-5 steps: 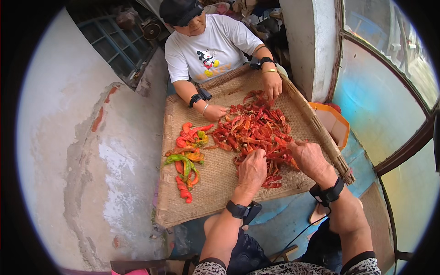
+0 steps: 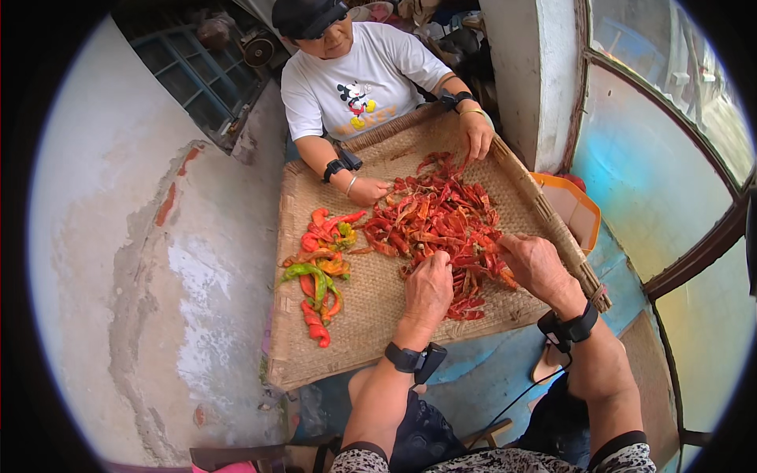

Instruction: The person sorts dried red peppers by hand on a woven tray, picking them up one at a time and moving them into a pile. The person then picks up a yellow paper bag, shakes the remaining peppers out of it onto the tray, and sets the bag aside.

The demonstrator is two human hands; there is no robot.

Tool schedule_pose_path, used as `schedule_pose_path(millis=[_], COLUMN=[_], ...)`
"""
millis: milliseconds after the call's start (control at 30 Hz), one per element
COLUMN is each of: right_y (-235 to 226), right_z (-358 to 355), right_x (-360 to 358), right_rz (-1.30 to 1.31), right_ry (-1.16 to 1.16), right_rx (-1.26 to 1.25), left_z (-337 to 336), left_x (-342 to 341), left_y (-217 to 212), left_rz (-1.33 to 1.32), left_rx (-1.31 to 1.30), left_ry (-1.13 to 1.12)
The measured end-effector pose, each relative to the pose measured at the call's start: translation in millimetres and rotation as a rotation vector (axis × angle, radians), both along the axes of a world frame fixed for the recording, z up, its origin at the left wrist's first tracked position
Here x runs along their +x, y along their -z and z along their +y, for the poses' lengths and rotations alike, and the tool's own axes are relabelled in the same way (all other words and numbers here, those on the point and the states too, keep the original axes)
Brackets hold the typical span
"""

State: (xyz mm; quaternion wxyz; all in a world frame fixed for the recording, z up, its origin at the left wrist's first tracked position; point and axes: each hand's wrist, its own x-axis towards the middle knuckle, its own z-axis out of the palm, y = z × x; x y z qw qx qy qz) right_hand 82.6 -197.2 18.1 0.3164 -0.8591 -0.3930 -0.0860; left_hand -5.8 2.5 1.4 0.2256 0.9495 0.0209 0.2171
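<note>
A heap of dried red chili peppers [image 2: 438, 213] lies on a large woven tray [image 2: 378, 315]. My left hand [image 2: 430, 290] is closed at the near edge of the heap, its fingertips turned away; what they pinch is hidden. To its right, my right hand [image 2: 538, 268] has its fingers bent together on a red chili pepper [image 2: 505, 273] at the heap's right side. Fresher red, orange and green peppers [image 2: 318, 276] form a smaller group on the left of the tray.
Across the tray sits a person in a white shirt [image 2: 359, 75], with one hand [image 2: 367, 191] at the heap's left and another hand [image 2: 475, 134] by its far right. An orange-rimmed container [image 2: 579, 206] stands beyond the tray's right edge. A wall [image 2: 158, 276] rises at left.
My left hand has shifted slightly up and left, my right hand slightly up. The other person's hand at the far right has moved a little up and right.
</note>
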Motion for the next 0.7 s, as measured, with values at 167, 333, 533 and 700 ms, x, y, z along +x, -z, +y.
schedule_pose_path(millis=[167,333,533,700], right_y=[-23.1,-21.4,7.2,14.4], right_z=[-7.0,-19.5,-47.4,-42.5], right_x=[9.5,33.0,79.0,80.0], right_rz=[0.265,0.875,1.029,0.849], right_ry=[-0.018,-0.063,0.089,0.256], right_rx=[0.285,0.828,1.297,1.166], left_z=[-0.6,-7.4,-8.2,-7.4], left_x=[7.3,4.8,7.1,0.5], left_y=[-1.9,-8.2,-4.9,-6.7], left_rz=[-0.017,-0.022,-0.068,-0.034], left_rx=[0.007,-0.083,-0.158,-0.269], left_ry=[0.009,0.030,0.086,0.091])
